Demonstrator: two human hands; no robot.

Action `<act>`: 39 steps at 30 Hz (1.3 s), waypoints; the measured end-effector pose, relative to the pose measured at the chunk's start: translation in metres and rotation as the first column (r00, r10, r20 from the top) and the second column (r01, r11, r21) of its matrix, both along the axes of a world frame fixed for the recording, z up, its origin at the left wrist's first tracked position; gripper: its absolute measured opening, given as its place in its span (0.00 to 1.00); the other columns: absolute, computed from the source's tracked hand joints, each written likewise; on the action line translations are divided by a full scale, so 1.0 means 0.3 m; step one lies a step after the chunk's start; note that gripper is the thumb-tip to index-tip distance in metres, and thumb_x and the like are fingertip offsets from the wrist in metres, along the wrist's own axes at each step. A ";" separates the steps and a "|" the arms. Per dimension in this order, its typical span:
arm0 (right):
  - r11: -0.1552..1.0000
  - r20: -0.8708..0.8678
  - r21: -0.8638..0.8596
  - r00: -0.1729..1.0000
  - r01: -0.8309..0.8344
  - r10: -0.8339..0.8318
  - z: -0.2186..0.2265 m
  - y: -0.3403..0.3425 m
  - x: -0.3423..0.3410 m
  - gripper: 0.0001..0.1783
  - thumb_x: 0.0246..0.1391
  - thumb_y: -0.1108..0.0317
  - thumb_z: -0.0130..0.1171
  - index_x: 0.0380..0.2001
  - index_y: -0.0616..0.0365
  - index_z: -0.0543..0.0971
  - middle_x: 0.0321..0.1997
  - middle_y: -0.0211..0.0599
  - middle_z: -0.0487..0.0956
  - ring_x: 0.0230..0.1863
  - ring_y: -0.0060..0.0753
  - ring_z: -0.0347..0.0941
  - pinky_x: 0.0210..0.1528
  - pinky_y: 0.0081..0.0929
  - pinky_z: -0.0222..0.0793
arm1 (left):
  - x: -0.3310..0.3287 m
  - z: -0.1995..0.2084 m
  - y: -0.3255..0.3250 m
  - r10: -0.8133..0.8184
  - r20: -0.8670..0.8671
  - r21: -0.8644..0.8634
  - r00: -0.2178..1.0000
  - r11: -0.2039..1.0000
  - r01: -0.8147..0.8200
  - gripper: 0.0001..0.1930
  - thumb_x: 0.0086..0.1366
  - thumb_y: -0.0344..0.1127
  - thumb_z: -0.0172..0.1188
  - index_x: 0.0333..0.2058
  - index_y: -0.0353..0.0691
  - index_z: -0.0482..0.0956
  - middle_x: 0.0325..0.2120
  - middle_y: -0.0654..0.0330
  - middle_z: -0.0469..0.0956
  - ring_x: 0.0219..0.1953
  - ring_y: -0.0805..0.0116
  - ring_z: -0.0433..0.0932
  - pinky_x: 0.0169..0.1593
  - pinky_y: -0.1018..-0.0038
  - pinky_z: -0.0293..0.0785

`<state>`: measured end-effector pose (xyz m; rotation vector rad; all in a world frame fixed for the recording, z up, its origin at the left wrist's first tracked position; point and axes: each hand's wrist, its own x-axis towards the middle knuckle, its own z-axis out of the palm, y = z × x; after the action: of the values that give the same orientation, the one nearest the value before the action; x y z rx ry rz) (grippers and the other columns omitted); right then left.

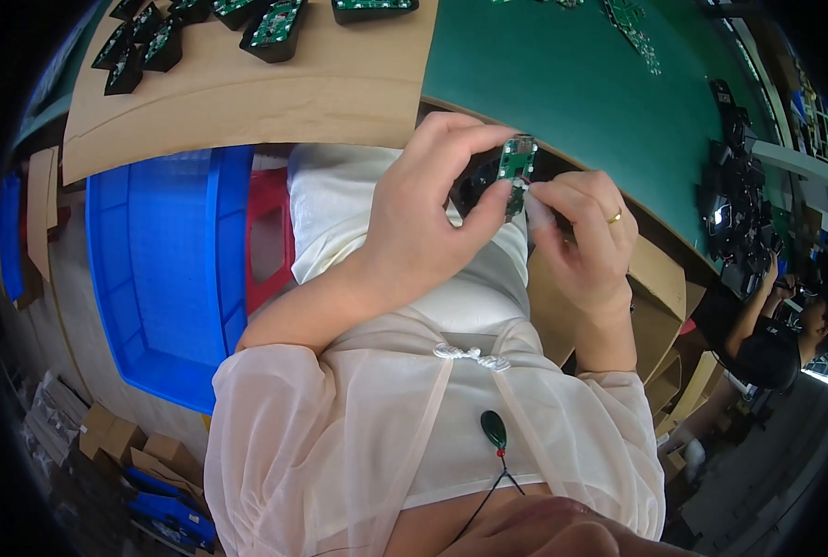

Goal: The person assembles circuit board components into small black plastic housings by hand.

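My left hand [433, 190] grips a small green circuit board [517, 160] by its edges, thumb below and fingers above, over my lap at the table's front edge. The board seems to sit in a black housing, though my fingers hide much of it. At the board's lower right, my right hand [586, 227] has thumb and forefinger pinched close against it. Whatever those fingertips hold, if anything, is too small to make out. A ring is on one finger of that hand.
Black housings with green boards [273, 30] stand on a cardboard sheet [247, 102]. Loose boards [629, 26] lie on the green table [562, 84], with black parts [737, 195] heaped at its right. A blue crate [168, 278] is at my left. Another person [771, 339] works at far right.
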<state>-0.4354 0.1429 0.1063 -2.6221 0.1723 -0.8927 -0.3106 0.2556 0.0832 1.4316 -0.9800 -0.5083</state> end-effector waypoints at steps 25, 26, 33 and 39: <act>0.988 -0.109 -0.151 0.994 -0.019 0.002 0.010 0.002 0.010 0.18 0.24 0.79 0.60 0.27 0.61 0.73 0.26 0.34 0.69 0.23 0.32 0.67 0.21 0.23 0.64 | -0.012 -0.016 -0.009 0.036 0.144 -0.049 0.989 0.998 -0.029 0.19 0.50 0.21 0.57 0.43 0.36 0.72 0.36 0.58 0.69 0.28 0.71 0.71 0.28 0.80 0.68; 0.988 -0.108 -0.151 0.994 -0.019 0.003 0.003 0.000 0.011 0.18 0.24 0.79 0.60 0.27 0.61 0.73 0.26 0.34 0.69 0.23 0.32 0.67 0.21 0.23 0.64 | -0.014 -0.021 -0.012 0.067 0.144 -0.074 0.987 0.996 -0.057 0.19 0.49 0.22 0.58 0.42 0.38 0.72 0.34 0.59 0.70 0.23 0.70 0.72 0.26 0.78 0.69; 0.955 -0.077 0.287 0.996 0.071 -0.051 -0.054 0.010 -0.025 0.16 0.47 0.70 0.59 0.40 0.64 0.72 0.29 0.34 0.71 0.24 0.28 0.68 0.20 0.19 0.62 | -0.004 -0.028 0.009 0.085 0.072 -0.039 0.994 0.996 -0.082 0.17 0.51 0.24 0.58 0.42 0.38 0.73 0.34 0.57 0.70 0.26 0.68 0.72 0.28 0.77 0.69; 0.206 -0.091 0.974 0.996 0.091 -0.006 -0.072 0.081 -0.035 0.32 0.56 0.51 0.48 0.54 0.65 0.58 0.32 0.34 0.72 0.18 0.17 0.68 0.14 0.07 0.52 | -0.024 -0.031 -0.002 0.062 0.099 -0.068 0.993 0.996 -0.055 0.17 0.51 0.24 0.58 0.43 0.39 0.73 0.34 0.57 0.70 0.29 0.66 0.74 0.29 0.76 0.71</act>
<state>-0.4459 0.1672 0.0846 -1.3623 0.6235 -0.4017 -0.3178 0.2548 0.0737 1.4343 -1.0225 -0.3607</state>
